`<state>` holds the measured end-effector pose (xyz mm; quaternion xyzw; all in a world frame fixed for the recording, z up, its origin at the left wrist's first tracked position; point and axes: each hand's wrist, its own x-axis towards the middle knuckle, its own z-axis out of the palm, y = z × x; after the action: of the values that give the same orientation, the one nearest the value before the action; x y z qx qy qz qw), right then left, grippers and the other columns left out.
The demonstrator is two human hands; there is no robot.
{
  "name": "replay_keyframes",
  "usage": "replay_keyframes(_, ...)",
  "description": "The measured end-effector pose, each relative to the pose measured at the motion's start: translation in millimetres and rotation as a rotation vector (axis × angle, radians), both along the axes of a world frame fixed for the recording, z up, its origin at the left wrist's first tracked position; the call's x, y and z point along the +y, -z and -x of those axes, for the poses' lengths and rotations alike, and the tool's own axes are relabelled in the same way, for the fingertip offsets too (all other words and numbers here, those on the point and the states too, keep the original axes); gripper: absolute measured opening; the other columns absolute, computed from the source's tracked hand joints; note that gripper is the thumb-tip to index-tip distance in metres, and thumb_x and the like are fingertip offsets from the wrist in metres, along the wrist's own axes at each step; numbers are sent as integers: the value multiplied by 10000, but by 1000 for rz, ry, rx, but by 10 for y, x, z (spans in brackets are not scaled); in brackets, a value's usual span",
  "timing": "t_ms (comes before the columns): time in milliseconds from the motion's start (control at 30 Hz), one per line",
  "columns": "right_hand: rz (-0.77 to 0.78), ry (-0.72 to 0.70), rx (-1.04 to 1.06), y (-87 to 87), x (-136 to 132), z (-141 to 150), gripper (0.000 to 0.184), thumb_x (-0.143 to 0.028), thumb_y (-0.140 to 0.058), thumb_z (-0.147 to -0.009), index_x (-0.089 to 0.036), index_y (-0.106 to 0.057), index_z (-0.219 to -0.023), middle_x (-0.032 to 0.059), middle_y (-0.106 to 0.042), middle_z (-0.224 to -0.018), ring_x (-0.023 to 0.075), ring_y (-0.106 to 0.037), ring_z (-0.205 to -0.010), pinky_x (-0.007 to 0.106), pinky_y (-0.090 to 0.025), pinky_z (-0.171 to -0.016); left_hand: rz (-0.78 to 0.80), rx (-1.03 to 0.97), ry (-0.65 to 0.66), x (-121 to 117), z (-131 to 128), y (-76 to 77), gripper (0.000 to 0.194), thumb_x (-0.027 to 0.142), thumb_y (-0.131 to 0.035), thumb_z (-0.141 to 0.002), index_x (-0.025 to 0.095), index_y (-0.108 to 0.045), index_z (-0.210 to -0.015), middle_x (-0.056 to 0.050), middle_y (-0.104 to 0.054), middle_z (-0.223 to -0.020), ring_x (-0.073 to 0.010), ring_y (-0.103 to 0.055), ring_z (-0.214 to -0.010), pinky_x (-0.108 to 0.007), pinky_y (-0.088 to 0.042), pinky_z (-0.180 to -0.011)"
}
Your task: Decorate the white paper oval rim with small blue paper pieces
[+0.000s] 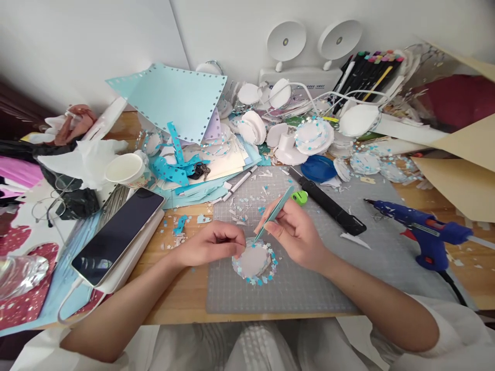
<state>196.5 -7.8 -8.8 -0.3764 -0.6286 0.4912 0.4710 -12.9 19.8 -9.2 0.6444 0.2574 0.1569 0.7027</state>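
Note:
A white paper disc (252,260) lies on the grey cutting mat (232,304), ringed with small blue and white paper cutouts (265,280). My right hand (296,234) grips teal tweezers (276,210), their tips pointing down at the disc's upper rim. Whether a cutout sits between the tips is too small to tell. At the upper left rim, my left hand (218,242) is closed, thumb and index finger pressed together. Its fingertips overlap the rim, and what they pinch is hidden. A bright green small tool (299,197) lies just beyond my right hand.
A black utility knife (332,203) and a blue glue gun (425,226) lie to the right. On the left are a phone (118,237), a paper cup (126,170) and a clear glass (23,275). Decorated discs (315,135) and blue paper sheets (174,100) crowd the back.

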Motion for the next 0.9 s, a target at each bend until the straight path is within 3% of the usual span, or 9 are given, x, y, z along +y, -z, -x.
replay_keyframes(500,104,-42,66,34,27,-9,126,-335,-562,-887,-222,-506,-901,18,-623,-806,158,-642,-777,293,-506,-702,-14,0,23,4,20,46,225,234,-546,-851,110,-566,-665,-3,-510,-631,-98,-423,-590,-217,-317,-561)
replay_keyframes(900,156,-74,-10,44,53,-2,161,-363,-572,-879,-207,-530,-880,22,-627,-812,155,-612,-762,303,-496,-696,-60,21,11,-3,8,35,256,268,-556,-848,108,-578,-650,-7,-513,-613,-99,-420,-583,-219,-319,-549)
